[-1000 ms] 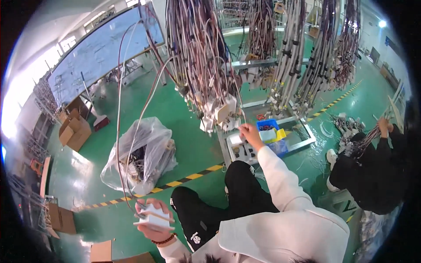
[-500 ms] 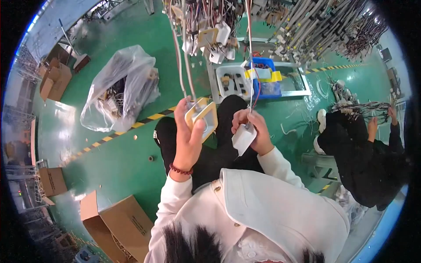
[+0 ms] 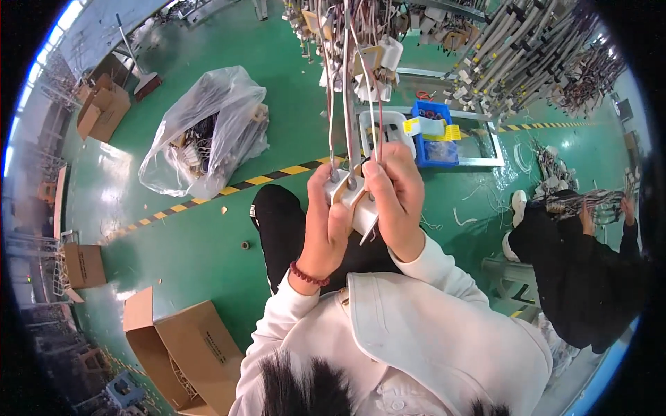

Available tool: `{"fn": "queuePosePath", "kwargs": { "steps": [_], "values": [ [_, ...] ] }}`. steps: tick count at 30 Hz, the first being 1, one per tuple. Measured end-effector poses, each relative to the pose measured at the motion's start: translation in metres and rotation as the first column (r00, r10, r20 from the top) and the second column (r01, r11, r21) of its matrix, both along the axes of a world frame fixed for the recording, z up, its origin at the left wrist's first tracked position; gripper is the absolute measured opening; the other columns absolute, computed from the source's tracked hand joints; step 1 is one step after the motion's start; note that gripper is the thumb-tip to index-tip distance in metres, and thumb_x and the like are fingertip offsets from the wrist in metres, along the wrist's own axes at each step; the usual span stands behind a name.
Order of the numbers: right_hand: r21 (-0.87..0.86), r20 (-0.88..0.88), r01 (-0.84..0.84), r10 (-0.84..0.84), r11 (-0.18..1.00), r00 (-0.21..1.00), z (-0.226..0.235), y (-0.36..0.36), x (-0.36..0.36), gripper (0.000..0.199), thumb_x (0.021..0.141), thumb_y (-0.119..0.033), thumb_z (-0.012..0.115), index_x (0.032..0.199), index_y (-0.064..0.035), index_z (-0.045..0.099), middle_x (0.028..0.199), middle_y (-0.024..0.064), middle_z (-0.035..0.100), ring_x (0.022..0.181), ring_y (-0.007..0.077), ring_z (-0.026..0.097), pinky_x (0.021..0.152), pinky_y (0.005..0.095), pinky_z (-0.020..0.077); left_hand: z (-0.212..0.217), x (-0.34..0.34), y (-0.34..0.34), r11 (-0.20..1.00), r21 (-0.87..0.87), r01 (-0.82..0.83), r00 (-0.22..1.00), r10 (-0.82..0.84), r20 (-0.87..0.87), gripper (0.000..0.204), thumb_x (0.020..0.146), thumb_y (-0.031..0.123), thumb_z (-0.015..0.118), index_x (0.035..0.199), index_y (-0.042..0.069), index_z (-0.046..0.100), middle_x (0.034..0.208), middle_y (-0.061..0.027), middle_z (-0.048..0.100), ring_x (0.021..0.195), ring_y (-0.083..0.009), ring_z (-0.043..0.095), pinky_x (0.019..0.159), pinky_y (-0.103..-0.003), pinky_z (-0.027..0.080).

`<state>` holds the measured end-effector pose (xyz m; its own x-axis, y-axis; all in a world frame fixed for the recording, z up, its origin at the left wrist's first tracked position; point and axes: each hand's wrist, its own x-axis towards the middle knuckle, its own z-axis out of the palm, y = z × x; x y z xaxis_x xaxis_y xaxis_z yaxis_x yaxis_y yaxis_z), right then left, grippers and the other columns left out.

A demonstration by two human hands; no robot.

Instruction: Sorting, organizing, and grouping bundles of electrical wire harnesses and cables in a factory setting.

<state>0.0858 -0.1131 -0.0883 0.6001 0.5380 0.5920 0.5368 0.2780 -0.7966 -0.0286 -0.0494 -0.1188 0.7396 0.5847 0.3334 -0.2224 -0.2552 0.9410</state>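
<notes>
In front of my lap my two hands are side by side, nearly touching. My left hand (image 3: 325, 225) is closed around a pair of flat white housings with yellowish edges (image 3: 337, 184), their faces turned upward with grey cable ends entering them. My right hand (image 3: 397, 197) grips a white box-shaped housing (image 3: 364, 218) pressed up against them; a short wire tip sticks out below it. Several cables (image 3: 348, 104) run from these pieces up to the hanging bundle. Fingers hide part of where the pieces meet.
Hanging cable bundles (image 3: 381, 55) with white housings are ahead. Behind my hands are a white bin (image 3: 366, 132) and a blue bin (image 3: 437, 154). A clear plastic bag (image 3: 222, 125) and an open carton (image 3: 201, 347) lie left. At right a person in black (image 3: 576, 263) handles wires.
My hands have come together, bringing the right hand's white housing against the pieces in my left. The left-hand housings have turned so their cable ends face up. The whole view has shifted slightly.
</notes>
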Motion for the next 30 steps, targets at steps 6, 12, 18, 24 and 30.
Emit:
{"fn": "queuePosePath", "kwargs": {
  "steps": [6,12,18,24,30],
  "values": [
    [0.001,-0.302,-0.139,0.132,0.99,0.944,0.007,-0.006,-0.01,0.019,0.086,-0.009,0.049,0.072,0.0036,0.05,0.076,0.0113,0.053,0.067,0.0152,0.048,0.06,0.0268,0.0389,0.017,-0.001,0.005,0.997,0.046,-0.064,0.991,0.069,-0.116,0.049,0.09,0.038,0.049,0.117,-0.002,0.038,0.093,-0.0152,0.055,0.078,-0.0236,0.055,0.072,-0.031,0.044],
    [0.159,-0.328,-0.245,0.285,0.956,0.901,0.01,-0.015,-0.016,0.033,0.092,-0.024,0.035,0.088,0.0055,0.05,0.089,0.0183,0.059,0.076,0.0203,0.058,0.07,0.0305,0.0465,0.011,0.004,-0.011,0.965,0.23,-0.127,0.992,0.129,0.004,0.069,0.086,0.06,0.039,0.113,-0.004,0.039,0.095,-0.0165,0.051,0.083,-0.0268,0.058,0.069,-0.033,0.046],
    [0.084,-0.416,-0.133,0.156,0.988,0.896,0.01,-0.002,-0.021,0.044,0.089,-0.038,0.033,0.102,0.0021,0.046,0.086,0.0145,0.059,0.072,0.0218,0.06,0.067,0.0307,0.0492,0.008,0.006,-0.013,0.981,0.029,-0.191,0.981,0.191,0.026,0.074,0.085,0.064,0.034,0.114,-0.004,0.038,0.094,-0.0161,0.053,0.082,-0.025,0.058,0.071,-0.033,0.046],
    [0.138,-0.696,-0.148,0.202,0.979,0.689,0.002,0.012,-0.001,0.038,0.094,-0.031,0.038,0.119,-0.002,0.038,0.09,0.0109,0.056,0.077,0.0148,0.056,0.067,0.0274,0.0468,-0.005,0.008,0.007,0.975,-0.201,0.095,0.992,-0.11,-0.064,0.073,0.078,0.039,0.067,0.125,-0.001,0.027,0.106,-0.0158,0.052,0.098,-0.0234,0.056,0.083,-0.032,0.045],
    [0.18,-0.432,-0.299,0.349,0.937,0.832,0.005,-0.003,0.015,0.038,0.095,-0.026,0.04,0.121,0.0011,0.046,0.122,0.0107,0.049,0.114,0.0183,0.044,0.096,0.0338,0.034,0.007,0.011,0.021,0.929,-0.31,0.2,0.98,-0.192,0.059,0.094,0.068,0.023,0.076,0.137,0.001,0.017,0.119,-0.012,0.045,0.112,-0.0217,0.048,0.095,-0.033,0.039]
  ]
}}
